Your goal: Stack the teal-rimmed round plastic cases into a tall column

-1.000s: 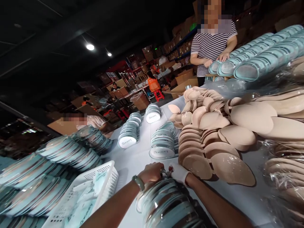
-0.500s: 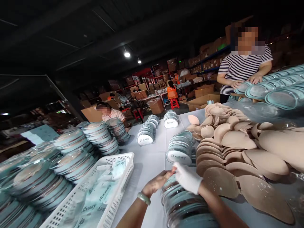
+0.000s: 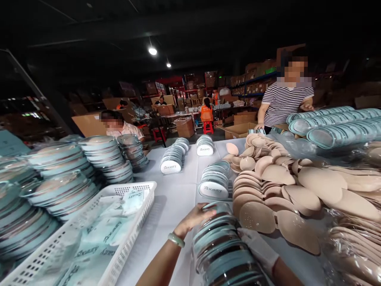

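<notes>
A row of light-blue oval cases with clear plastic covers [image 3: 222, 254] stands on edge directly in front of me. My left hand [image 3: 195, 217], bare with a pale green bangle, grips the case at the row's far left end, its fingers bent over the rim. Along the right side lies my right hand [image 3: 258, 247] in a white glove, touching the row; its fingers are partly hidden by the cases. Beyond stands a shorter row of similar cases [image 3: 214, 188], a white "beauty" label facing me. Beige bra cups [image 3: 257, 217] lie in overlapping rows to the right.
A white perforated basket [image 3: 145, 208] of printed packets is at the left, beside tall stacks of filled cases [image 3: 104, 153]. Two more case rows [image 3: 171, 165] stand farther back. A person in a striped shirt [image 3: 287, 101] stands by long case rows at the right.
My hands were together at the row's far end; the gloved right hand has moved down to its right side. The left stays at the far end. The view has turned slightly right.
</notes>
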Demonstrator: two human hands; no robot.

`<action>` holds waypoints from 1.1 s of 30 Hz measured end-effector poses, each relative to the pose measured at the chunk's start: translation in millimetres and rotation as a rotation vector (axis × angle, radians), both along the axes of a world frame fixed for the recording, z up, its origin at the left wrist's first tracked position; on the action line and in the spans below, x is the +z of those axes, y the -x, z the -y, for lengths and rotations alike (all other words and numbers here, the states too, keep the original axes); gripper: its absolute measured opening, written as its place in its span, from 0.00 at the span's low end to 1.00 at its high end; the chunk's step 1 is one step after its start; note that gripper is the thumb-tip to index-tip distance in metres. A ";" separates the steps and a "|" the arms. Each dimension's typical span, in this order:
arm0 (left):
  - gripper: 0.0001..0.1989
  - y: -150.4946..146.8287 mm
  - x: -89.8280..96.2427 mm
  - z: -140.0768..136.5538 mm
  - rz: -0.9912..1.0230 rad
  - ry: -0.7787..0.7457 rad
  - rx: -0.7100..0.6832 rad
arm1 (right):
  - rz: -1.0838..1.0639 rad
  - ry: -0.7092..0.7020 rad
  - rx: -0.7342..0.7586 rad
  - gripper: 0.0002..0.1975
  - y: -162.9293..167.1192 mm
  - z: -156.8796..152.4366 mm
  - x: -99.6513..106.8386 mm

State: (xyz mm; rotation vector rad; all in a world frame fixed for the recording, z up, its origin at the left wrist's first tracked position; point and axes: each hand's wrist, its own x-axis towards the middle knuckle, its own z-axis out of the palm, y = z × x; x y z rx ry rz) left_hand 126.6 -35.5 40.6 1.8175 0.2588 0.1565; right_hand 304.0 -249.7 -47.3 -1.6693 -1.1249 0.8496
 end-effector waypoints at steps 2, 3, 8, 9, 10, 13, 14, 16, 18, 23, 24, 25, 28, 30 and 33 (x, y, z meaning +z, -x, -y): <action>0.40 0.2 4.1 -3.4 0.003 0.005 -0.085 | 0.009 0.021 0.012 0.27 1.9 -0.4 -2.0; 0.40 1.9 6.2 -6.0 0.000 0.013 -0.140 | -0.002 0.033 0.033 0.26 2.5 -2.3 -1.7; 0.46 11.9 11.2 -16.8 -0.027 0.014 -0.252 | -0.047 0.017 0.112 0.25 3.0 -18.8 -1.5; 0.47 12.4 11.1 -16.9 -0.035 0.002 -0.225 | -0.064 -0.006 0.120 0.25 3.4 -22.3 -1.8; 0.48 12.5 10.9 -16.5 -0.043 -0.007 -0.196 | -0.085 -0.023 0.120 0.25 3.8 -25.6 -1.5; 0.46 11.6 10.5 -14.4 -0.058 -0.003 -0.154 | -0.063 -0.009 0.076 0.23 3.7 -31.4 5.7; 0.45 11.4 10.5 -14.1 -0.060 -0.001 -0.148 | -0.008 0.019 0.051 0.21 3.0 -31.8 10.6; 0.44 11.2 10.5 -14.5 -0.057 -0.001 -0.134 | 0.122 0.080 0.018 0.17 1.7 -30.5 23.2; 0.45 10.8 10.1 -15.6 -0.054 -0.004 -0.123 | 0.202 0.141 0.035 0.17 1.9 -27.2 36.3; 0.45 8.7 8.2 -18.3 -0.052 -0.011 -0.118 | -0.016 0.087 0.221 0.25 6.8 -22.6 42.3; 0.44 8.5 7.9 -18.5 -0.047 -0.011 -0.116 | -0.033 0.061 0.209 0.27 6.0 -23.7 37.9; 0.44 8.6 7.7 -18.5 -0.042 -0.011 -0.114 | -0.015 0.047 0.178 0.28 4.2 -25.4 32.7; 0.42 10.0 8.4 -18.0 -0.025 -0.008 -0.124 | 0.096 0.067 0.093 0.29 -3.8 -31.5 18.7; 0.42 11.2 9.3 -17.2 -0.012 -0.010 -0.136 | 0.117 0.087 0.091 0.27 -7.8 -33.4 14.5; 0.43 11.6 9.3 -16.4 0.010 -0.018 -0.137 | 0.106 0.127 0.110 0.25 -11.1 -31.8 15.8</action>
